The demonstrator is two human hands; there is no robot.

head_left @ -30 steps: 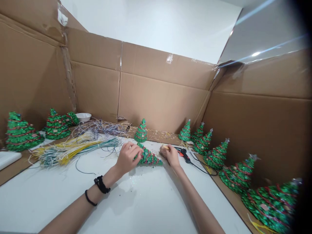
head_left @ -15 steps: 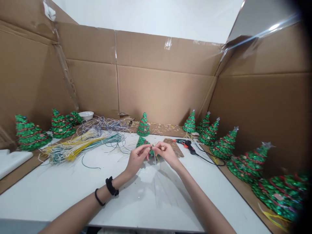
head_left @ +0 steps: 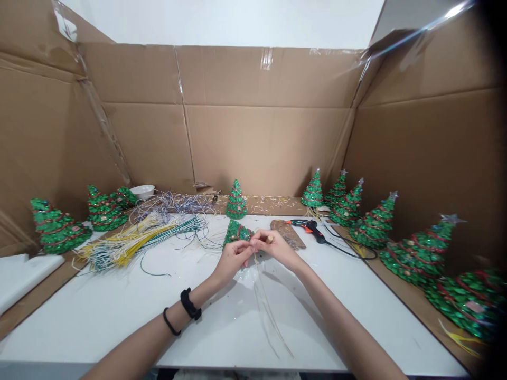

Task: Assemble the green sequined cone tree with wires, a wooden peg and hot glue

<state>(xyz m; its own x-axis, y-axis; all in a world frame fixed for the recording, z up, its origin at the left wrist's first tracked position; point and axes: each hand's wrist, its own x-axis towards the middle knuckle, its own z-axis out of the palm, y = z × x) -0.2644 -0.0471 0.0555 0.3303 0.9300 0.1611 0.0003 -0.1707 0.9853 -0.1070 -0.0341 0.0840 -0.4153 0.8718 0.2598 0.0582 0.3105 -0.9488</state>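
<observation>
Both hands meet over the middle of the white table (head_left: 119, 316). My left hand (head_left: 233, 259) and my right hand (head_left: 275, 248) pinch thin pale strands (head_left: 269, 309) that trail down toward the table's near edge. Fingers of both hands are closed on the strands. Just behind the hands a small green sequinned tree (head_left: 236, 232) stands on the table. Another small tree (head_left: 236, 199) stands further back by the cardboard wall.
A bundle of yellow, white and green wires (head_left: 134, 240) lies at left, with a white bowl (head_left: 142, 190) behind it. A glue gun (head_left: 311, 227) and a brown card piece (head_left: 288, 233) lie at right. Rows of green trees (head_left: 415, 253) line the right side, with others (head_left: 59, 229) at left. Cardboard walls surround the table.
The left hand let go of the lying tree, which now stands upright. The right hand left the brown piece. Both hands came together holding thin strands, and the view tilted down.
</observation>
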